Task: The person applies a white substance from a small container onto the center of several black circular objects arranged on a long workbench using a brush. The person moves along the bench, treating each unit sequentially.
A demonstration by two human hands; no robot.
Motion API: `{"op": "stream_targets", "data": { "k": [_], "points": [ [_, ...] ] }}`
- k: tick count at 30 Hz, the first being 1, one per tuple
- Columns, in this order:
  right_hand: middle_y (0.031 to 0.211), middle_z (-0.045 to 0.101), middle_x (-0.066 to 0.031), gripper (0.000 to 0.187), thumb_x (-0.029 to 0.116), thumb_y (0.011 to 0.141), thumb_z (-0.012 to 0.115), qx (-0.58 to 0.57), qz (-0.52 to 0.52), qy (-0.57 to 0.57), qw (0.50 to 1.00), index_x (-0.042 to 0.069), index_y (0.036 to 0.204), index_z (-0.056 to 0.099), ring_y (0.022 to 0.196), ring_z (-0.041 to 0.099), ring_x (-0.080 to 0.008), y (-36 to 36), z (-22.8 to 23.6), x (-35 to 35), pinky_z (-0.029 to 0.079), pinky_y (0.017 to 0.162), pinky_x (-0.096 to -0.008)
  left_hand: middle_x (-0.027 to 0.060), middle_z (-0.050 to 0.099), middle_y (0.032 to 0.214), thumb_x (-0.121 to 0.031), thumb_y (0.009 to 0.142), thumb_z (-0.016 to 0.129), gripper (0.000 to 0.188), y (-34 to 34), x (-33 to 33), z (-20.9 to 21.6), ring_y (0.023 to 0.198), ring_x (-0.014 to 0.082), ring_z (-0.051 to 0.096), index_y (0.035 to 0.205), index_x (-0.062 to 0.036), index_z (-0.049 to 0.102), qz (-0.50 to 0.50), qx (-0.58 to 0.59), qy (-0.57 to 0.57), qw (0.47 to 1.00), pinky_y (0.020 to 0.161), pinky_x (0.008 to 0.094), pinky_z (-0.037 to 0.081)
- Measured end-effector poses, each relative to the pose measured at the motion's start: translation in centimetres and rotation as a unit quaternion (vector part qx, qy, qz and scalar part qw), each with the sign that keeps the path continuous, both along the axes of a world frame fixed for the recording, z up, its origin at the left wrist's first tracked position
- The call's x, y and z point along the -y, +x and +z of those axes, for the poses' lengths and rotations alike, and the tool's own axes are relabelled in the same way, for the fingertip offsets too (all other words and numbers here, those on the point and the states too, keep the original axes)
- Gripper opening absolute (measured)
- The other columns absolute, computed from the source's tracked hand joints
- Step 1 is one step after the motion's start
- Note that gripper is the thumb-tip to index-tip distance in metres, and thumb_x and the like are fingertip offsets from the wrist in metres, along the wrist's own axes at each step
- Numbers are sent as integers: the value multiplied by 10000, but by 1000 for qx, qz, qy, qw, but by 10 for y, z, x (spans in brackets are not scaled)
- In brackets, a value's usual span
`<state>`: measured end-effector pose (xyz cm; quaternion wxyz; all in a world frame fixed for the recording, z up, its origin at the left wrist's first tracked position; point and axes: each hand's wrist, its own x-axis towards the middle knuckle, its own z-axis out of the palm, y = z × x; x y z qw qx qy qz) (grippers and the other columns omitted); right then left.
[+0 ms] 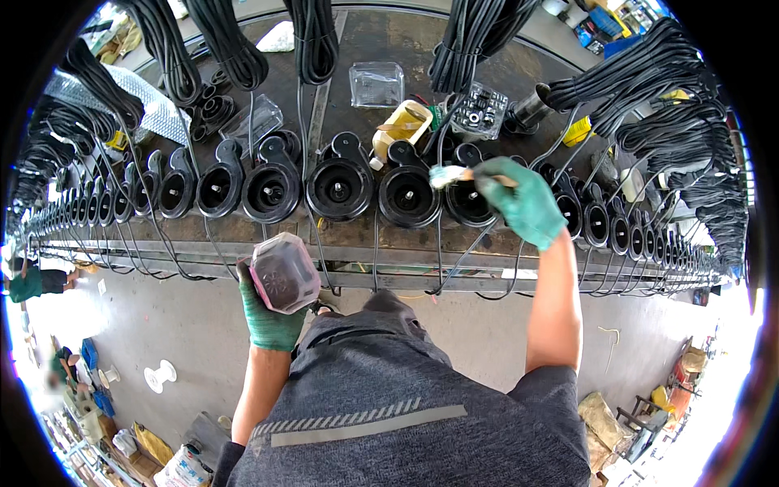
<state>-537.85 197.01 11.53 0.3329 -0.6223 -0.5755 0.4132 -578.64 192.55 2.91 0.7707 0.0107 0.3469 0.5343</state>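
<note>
In my gloved left hand [272,321], closed round its side, is a clear plastic tub [286,272] with a pinkish tint, held in front of the bench's near edge. My right hand [523,203], in a green glove too, grips a small brush [451,175] with a wooden handle and pale bristles. The bristles point left, above the row of round black housings [339,188]. Each housing seen clearly is an open cup with a small metal shaft in its middle. My right hand partly covers one housing [469,207].
Bundled black cables [315,40] hang above the bench, their leads running down to the housings. Behind the row are a cut yellow container [402,126], a tray of small metal parts [480,112] and a clear box [376,84]. A white spool [160,376] lies on the floor.
</note>
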Motion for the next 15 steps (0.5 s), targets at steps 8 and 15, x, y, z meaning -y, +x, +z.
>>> {"op": "stream_targets", "data": {
  "k": [8,15],
  "points": [
    [758,680,-41,91,64,922,680,40,-183,16,982,47,1011,671,631,614,-79,46,-45,35,494,543,-273,68,582,1375,-319,993,545,486,5,3,-2,1131,232,628,1446,-204,410,-9,-23,23,999,930,431,545],
    [757,670,-36,100,128,948,684,55,-157,-60,984,76,1033,683,592,597,-109,33,-79,4,487,532,-278,63,616,1311,-356,1017,510,443,12,11,4,1025,237,658,1428,-204,447,7,-98,46,994,807,393,568]
  ]
}}
